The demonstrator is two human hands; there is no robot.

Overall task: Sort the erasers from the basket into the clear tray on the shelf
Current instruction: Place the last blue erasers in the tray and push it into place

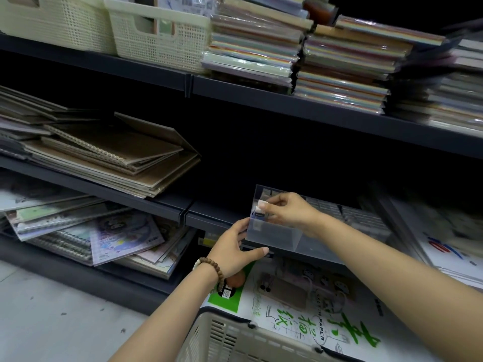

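head view: at the far left, the spiral notebooks (99, 152) lie stacked on the shelf (156, 205), well clear of your work. your left hand (235, 246) braces the front left corner of the clear tray (274, 235), fingers fairly straight against its wall and thumb stretched under the front edge. the basket (235, 340) sits below it. just to the right, the white eraser (261, 205) is pinched in the fingertips of your right hand (290, 210), inside the tray's left end. whether it touches the floor yet i cannot tell. the tray seems to jut past the shelf lip, so pressing down as you let go could tip it forward. the clear wall is hard to judge, and letting go early could leave the eraser crooked or bounce it out.
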